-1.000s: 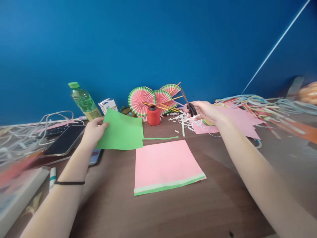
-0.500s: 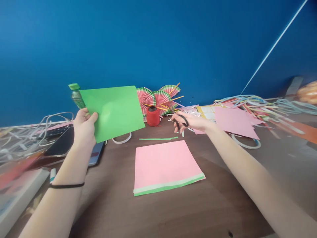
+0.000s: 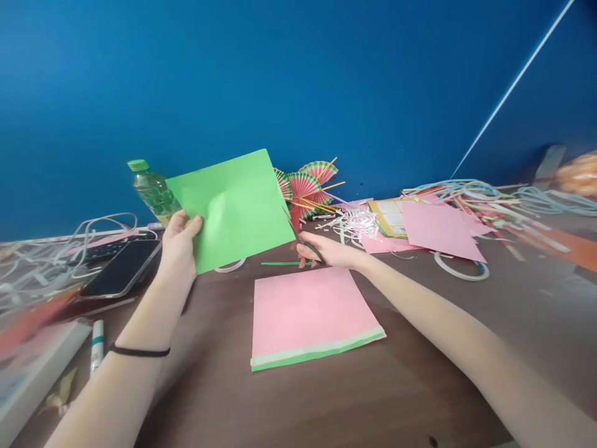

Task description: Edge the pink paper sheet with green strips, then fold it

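Note:
A green sheet of paper (image 3: 236, 211) is pinched along its left edge by my left hand (image 3: 181, 239), held up above the table. My right hand (image 3: 321, 250) grips a pair of dark scissors (image 3: 312, 247); their blades point up and left at the sheet's right edge. Whether the blades touch the paper I cannot tell. Below both hands lies a pink sheet of paper (image 3: 308, 311) with a pale and green strip (image 3: 321, 350) along its near edge. Just beyond it a thin green paper strip (image 3: 280, 263) rests on the table, partly behind my right hand.
Pink-and-green paper fans (image 3: 305, 186) stand by the blue wall, with a red spool (image 3: 295, 218) mostly hidden. Paper scraps (image 3: 357, 223) and pink sheets (image 3: 438, 230) lie at right. A bottle (image 3: 153, 190), a phone (image 3: 122, 269) and a marker (image 3: 97, 345) are at left.
My right hand has moved left with the scissors, bringing them to the green sheet's right edge. My left hand has shifted right, and the sheet is tilted more.

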Demonstrator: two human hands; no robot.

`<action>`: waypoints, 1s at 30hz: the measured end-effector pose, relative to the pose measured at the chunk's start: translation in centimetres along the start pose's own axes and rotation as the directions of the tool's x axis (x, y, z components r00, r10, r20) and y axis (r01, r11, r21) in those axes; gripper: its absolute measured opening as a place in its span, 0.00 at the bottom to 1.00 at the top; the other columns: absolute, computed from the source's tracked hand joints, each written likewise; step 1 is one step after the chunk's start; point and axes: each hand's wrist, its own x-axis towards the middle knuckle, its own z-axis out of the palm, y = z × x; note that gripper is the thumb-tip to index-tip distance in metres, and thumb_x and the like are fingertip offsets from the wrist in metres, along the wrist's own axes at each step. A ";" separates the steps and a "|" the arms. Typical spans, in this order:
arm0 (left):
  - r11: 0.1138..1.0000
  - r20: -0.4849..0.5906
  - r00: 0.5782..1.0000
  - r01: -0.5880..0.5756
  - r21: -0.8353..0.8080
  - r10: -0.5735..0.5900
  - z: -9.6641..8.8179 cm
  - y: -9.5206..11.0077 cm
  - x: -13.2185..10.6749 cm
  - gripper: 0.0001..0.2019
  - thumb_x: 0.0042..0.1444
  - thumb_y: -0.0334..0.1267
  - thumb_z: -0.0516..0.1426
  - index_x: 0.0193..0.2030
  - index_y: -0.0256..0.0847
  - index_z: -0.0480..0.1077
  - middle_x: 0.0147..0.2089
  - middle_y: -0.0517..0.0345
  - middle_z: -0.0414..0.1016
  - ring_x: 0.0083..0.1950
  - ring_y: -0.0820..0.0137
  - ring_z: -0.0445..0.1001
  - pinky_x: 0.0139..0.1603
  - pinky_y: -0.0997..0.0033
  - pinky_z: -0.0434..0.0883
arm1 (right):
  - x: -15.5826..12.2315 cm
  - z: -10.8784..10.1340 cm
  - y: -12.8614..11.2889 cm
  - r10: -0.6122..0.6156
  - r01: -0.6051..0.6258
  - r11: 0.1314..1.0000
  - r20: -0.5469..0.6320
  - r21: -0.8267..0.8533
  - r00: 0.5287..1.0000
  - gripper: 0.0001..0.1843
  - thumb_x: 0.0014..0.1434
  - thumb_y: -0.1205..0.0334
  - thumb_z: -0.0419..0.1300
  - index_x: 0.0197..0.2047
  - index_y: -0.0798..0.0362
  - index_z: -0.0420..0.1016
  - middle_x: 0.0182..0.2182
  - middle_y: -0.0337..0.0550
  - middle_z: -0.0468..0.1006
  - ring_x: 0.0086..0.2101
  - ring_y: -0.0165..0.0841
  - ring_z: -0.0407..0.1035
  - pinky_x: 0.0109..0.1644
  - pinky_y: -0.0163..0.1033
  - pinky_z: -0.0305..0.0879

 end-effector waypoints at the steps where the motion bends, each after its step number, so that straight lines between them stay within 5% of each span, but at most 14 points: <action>1: 1.000 0.016 1.000 0.005 0.000 -0.005 0.0 -0.1 -0.1 0.09 0.41 0.27 0.57 0.32 0.40 0.66 0.27 0.64 0.73 0.25 0.74 0.71 0.37 0.69 0.72 | 0.0 0.1 0.0 -0.007 0.007 1.000 0.001 0.012 1.000 0.17 0.58 0.47 0.48 0.36 0.53 0.60 0.30 0.38 0.65 0.30 0.28 0.69 0.31 0.33 0.63; 19: 0.999 0.077 0.996 0.033 0.031 -0.035 0.5 -0.4 -0.6 0.11 0.39 0.30 0.58 0.33 0.40 0.66 0.27 0.61 0.75 0.30 0.68 0.75 0.37 0.65 0.73 | 0.0 0.2 0.2 -0.010 0.009 0.985 0.005 0.174 1.000 0.21 0.54 0.41 0.49 0.35 0.53 0.59 0.32 0.39 0.67 0.32 0.29 0.71 0.29 0.32 0.64; 30: 0.999 0.075 0.996 0.046 -0.024 -0.044 0.8 -0.5 -0.9 0.10 0.40 0.27 0.57 0.31 0.40 0.67 0.25 0.63 0.75 0.27 0.71 0.74 0.39 0.68 0.72 | 0.1 0.6 -0.1 -0.054 0.068 0.986 -0.095 0.154 0.994 0.21 0.54 0.41 0.49 0.31 0.52 0.55 0.28 0.37 0.66 0.29 0.29 0.70 0.27 0.32 0.63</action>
